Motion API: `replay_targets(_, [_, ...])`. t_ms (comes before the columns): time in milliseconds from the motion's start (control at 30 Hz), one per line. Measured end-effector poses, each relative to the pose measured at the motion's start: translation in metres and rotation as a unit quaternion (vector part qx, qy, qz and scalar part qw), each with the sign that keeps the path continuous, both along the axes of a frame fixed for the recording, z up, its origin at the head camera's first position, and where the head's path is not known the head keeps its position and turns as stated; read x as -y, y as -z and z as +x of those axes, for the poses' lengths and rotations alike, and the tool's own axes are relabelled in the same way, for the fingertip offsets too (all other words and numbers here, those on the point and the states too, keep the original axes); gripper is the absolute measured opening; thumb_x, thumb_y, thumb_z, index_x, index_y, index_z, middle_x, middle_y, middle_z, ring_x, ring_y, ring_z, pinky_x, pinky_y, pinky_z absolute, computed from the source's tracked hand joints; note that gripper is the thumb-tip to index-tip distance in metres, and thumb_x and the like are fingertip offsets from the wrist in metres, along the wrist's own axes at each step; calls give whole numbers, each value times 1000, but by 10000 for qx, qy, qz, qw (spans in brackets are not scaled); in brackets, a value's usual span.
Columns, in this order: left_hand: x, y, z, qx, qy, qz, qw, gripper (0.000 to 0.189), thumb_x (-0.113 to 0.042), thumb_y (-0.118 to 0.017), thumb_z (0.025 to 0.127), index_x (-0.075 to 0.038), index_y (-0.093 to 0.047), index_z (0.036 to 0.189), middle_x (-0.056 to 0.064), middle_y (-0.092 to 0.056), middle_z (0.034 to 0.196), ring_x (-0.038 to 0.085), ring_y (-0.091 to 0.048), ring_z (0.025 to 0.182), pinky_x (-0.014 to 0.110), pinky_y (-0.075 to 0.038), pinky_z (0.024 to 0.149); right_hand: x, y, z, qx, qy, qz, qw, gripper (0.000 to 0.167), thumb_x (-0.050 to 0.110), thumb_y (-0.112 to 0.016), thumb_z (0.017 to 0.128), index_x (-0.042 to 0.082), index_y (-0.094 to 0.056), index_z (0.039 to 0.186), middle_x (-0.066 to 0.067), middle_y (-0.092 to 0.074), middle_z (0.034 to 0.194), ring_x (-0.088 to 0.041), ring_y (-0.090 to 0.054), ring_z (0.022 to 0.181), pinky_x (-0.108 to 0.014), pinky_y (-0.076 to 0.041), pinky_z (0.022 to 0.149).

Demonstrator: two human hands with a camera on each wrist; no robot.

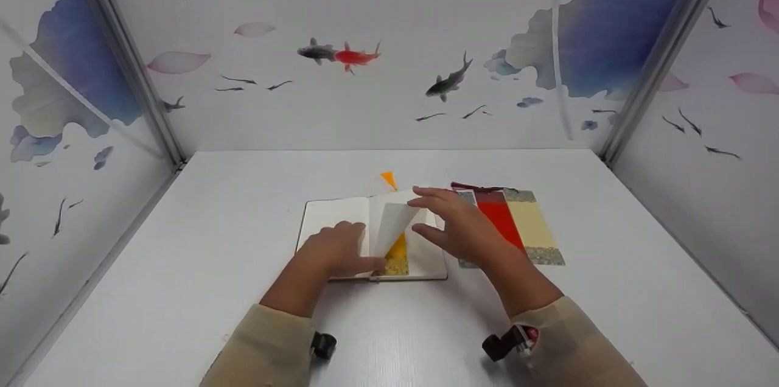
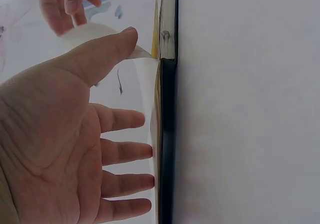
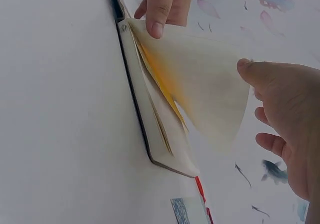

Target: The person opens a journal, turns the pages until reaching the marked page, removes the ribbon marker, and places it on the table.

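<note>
An open notebook (image 1: 334, 212) lies on the white table, with a yellow bookmark (image 1: 400, 247) partly under a lifted page (image 1: 391, 224). My left hand (image 1: 338, 249) rests over the left page, fingers spread and thumb reaching to the lifted page's base near the spine. The right hand (image 1: 457, 226) is at that page's upper free edge; its fingertips touch the paper, and a gap shows between thumb and index finger. From the right wrist view, the page (image 3: 205, 84) stands up in a curve beside the right thumb (image 3: 255, 73).
An orange tassel (image 1: 389, 180) sticks out past the notebook's top edge. Right of it, partly behind the right hand, lie a red bookmark (image 1: 500, 223) and a cream one (image 1: 530, 226) with a dark red tassel (image 1: 471, 187). Printed panels (image 1: 377, 113) enclose the table.
</note>
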State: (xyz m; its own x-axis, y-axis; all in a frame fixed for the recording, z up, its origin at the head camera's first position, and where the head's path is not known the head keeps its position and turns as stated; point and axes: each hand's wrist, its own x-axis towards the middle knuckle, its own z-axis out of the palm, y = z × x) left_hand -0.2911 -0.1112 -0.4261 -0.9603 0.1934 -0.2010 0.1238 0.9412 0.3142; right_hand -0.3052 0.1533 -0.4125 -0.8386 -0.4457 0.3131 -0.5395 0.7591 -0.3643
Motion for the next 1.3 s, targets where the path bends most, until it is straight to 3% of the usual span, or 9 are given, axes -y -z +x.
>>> replay_targets(100, [-1, -1, 0, -89, -196, 195, 9996, 112, -72, -77, 84, -22, -28, 171, 10, -60, 150, 36, -64, 122, 58, -54, 108, -2, 3, -3, 306, 185, 113, 9993, 61, 34, -84, 95, 37, -60, 151, 10, -44, 171, -25, -45, 158, -48, -54, 115])
replay_targets(233, [-3, -4, -2, -318, -458, 405, 9976, 125, -71, -80, 82, -30, -5, 174, 12, -55, 157, 38, -66, 122, 60, -56, 107, -4, 9, -8, 683, 321, 202, 9969, 69, 37, -86, 92, 38, -56, 154, 11, -38, 174, -26, -40, 161, -52, -52, 116])
replay_targets(400, [-5, -7, -5, -732, -782, 766, 9913, 131, -66, -84, 83, -39, 9, 172, 11, -41, 169, 42, -65, 131, 59, -56, 110, -6, 17, -13, 1317, 523, 412, 9891, 77, 44, -87, 90, 40, -52, 158, 12, -31, 177, -26, -34, 163, -57, -48, 121])
replay_targets(533, [-5, -10, -7, -1329, -874, 1004, 9822, 138, -56, -90, 82, -42, 15, 170, 8, -28, 177, 39, -58, 143, 57, -52, 117, -7, 22, -14, 1742, 616, 775, 9797, 84, 46, -88, 87, 47, -47, 160, 14, -26, 179, -25, -27, 167, -61, -43, 124])
replay_targets(667, [-5, -12, -8, -2054, -742, 712, 9733, 144, -49, -94, 79, -43, 18, 169, 4, -6, 182, 35, -40, 158, 59, -44, 124, -7, 25, -13, 2075, 652, 1082, 9700, 89, 45, -89, 86, 50, -42, 161, 15, -23, 179, -25, -20, 169, -64, -37, 126])
replay_targets(767, [-5, -13, -7, -2383, -608, 325, 9687, 145, -48, -95, 78, -44, 18, 169, 1, 9, 182, 35, -26, 165, 62, -38, 127, -7, 26, -13, 2332, 590, 1245, 9626, 88, 44, -86, 89, 50, -39, 163, 15, -23, 179, -24, -16, 170, -64, -32, 129])
replay_targets(900, [-5, -13, -6, -2423, -401, -73, 9693, 141, -47, -95, 79, -43, 12, 171, 1, 17, 182, 37, -13, 169, 60, -33, 131, -6, 27, -13, 2609, 352, 1448, 9538, 81, 47, -78, 96, 46, -36, 165, 14, -23, 180, -23, -14, 170, -62, -28, 132])
replay_targets(1067, [-4, -13, -6, -2283, -193, -470, 9723, 130, -45, -95, 78, -40, -6, 173, 1, 14, 183, 37, -6, 170, 62, -26, 133, -7, 28, -13, 2636, 174, 1699, 9494, 77, 52, -71, 100, 46, -33, 166, 15, -22, 180, -20, -15, 170, -59, -27, 133])
replay_targets(1300, [-4, -10, -5, -1739, -84, -499, 9835, 114, -48, -95, 77, -40, -29, 170, -1, -2, 184, 34, -3, 171, 64, -19, 134, -8, 29, -12, 2708, 239, 1597, 9490, 77, 52, -72, 98, 50, -33, 165, 18, -23, 179, -20, -16, 170, -62, -27, 133])
